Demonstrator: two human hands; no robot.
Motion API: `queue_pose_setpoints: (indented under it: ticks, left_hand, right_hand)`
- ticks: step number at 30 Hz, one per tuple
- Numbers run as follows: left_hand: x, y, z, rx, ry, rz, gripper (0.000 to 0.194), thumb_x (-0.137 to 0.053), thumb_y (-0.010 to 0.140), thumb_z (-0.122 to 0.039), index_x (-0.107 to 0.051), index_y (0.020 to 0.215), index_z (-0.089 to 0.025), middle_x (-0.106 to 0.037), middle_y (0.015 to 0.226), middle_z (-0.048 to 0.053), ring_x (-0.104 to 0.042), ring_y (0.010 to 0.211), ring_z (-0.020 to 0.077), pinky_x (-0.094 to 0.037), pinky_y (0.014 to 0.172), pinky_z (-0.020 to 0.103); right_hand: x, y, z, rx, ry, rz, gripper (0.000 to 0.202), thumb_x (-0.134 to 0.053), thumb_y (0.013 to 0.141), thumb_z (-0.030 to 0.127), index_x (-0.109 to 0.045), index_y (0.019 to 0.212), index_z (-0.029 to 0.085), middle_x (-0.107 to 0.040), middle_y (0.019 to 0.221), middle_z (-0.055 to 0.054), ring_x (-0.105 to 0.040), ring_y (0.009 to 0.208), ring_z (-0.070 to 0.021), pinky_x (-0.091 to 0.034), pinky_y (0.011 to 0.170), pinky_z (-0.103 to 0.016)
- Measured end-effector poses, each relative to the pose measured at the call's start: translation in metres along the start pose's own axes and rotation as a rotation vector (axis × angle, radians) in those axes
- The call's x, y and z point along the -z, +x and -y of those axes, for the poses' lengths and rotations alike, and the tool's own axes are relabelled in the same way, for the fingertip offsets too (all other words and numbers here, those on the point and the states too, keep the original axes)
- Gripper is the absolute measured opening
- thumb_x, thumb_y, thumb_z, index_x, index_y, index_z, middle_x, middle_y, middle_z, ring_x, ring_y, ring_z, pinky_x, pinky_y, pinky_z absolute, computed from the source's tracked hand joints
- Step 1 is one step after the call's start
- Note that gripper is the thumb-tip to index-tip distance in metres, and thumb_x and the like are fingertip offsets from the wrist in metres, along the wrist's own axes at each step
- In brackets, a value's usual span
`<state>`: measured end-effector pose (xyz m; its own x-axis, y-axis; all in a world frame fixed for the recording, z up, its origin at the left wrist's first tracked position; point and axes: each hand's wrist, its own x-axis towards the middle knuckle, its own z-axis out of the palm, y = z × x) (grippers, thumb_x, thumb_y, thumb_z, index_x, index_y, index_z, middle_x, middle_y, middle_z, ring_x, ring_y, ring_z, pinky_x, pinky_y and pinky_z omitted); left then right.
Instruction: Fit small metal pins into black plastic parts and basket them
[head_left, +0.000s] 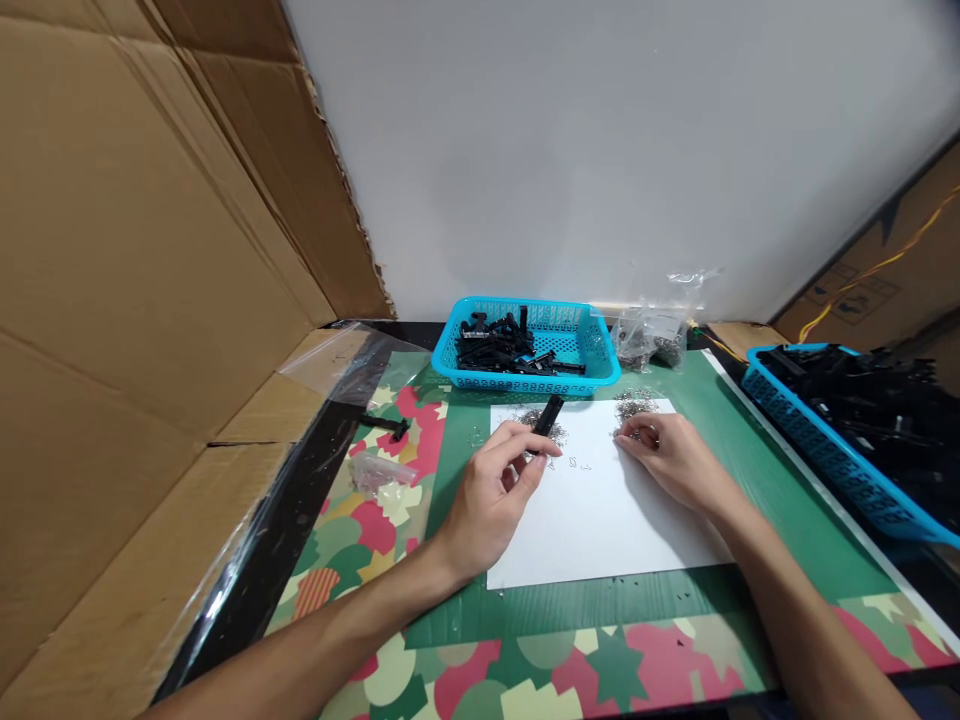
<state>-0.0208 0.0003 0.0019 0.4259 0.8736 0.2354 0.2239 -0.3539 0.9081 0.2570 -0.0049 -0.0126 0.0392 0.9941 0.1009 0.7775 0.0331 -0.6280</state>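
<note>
Between the fingers and thumb of my left hand [487, 492] is a black plastic part [550, 418], narrow and bar-shaped, tilted up over the paper. My right hand [672, 460] has thumb and forefinger pinched together at the near edge of a pile of small metal pieces [636, 403]; whatever lies in the pinch is too small to make out. Behind the black part, a second pile of small metal pieces [529, 420] is partly hidden. Both piles rest on a white sheet of paper [592, 530], which also carries a few thin metal bits [573, 462] near its middle.
A blue basket [525, 384] of black parts stands at the back, beside clear bags [660, 340] of small pieces. Another blue basket [840, 450], heaped with black parts, is at right. On the left lie a black part [390, 427] and a plastic bag [382, 474]. Cardboard [150, 200] walls the left side.
</note>
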Motion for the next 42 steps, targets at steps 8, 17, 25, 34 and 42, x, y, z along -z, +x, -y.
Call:
queue_pose_setpoints:
  ticks: [8,17,25,34,42]
  left_hand:
    - [0.000,0.000,-0.003,-0.003,-0.007,0.022,0.021,-0.056,0.104,-0.026,-0.076,0.105,-0.021,-0.059,0.107,0.004,-0.057,0.077,0.0121,-0.044,0.067,0.025]
    - [-0.001,-0.001,-0.002,0.008,-0.015,0.030,0.020,-0.057,0.103,-0.026,-0.077,0.106,-0.023,-0.060,0.109,0.004,-0.057,0.074,0.0113,-0.045,0.067,0.026]
    - [-0.002,-0.001,-0.001,-0.008,-0.009,0.031,0.020,-0.057,0.103,-0.024,-0.076,0.106,-0.022,-0.060,0.108,0.003,-0.057,0.074,0.0105,-0.045,0.065,0.024]
    - [-0.002,-0.002,-0.003,-0.017,0.006,0.045,0.020,-0.057,0.102,-0.022,-0.077,0.106,-0.022,-0.060,0.107,0.002,-0.054,0.069,0.0090,-0.044,0.064,0.024]
    - [-0.002,-0.003,-0.001,-0.054,0.045,0.039,0.023,-0.058,0.099,-0.015,-0.079,0.105,-0.023,-0.061,0.109,0.001,-0.047,0.061,0.0057,-0.043,0.062,0.024]
  right_hand:
    - [0.009,-0.003,0.009,-0.022,0.237,0.079,0.036,-0.062,0.092,0.050,-0.071,0.084,0.016,-0.041,0.057,0.005,-0.034,0.052,-0.0123,-0.022,0.051,-0.027]
    - [0.007,-0.003,0.005,-0.145,0.446,-0.014,0.049,-0.072,0.084,0.064,-0.069,0.086,0.015,-0.039,0.060,0.005,-0.030,0.055,-0.0106,-0.019,0.051,-0.026]
    - [0.008,-0.004,0.011,-0.252,0.513,-0.037,0.051,-0.075,0.079,0.064,-0.068,0.087,0.014,-0.041,0.056,0.006,-0.026,0.051,-0.0086,-0.016,0.049,-0.025]
    - [0.005,-0.003,0.006,-0.239,0.375,-0.114,0.042,-0.072,0.079,0.057,-0.069,0.081,0.015,-0.052,0.059,0.000,-0.032,0.052,-0.0098,-0.019,0.048,-0.025]
    - [0.004,-0.004,0.007,-0.220,0.583,-0.200,0.046,-0.081,0.081,0.058,-0.071,0.090,0.014,-0.041,0.054,0.006,-0.024,0.050,-0.0079,-0.013,0.047,-0.025]
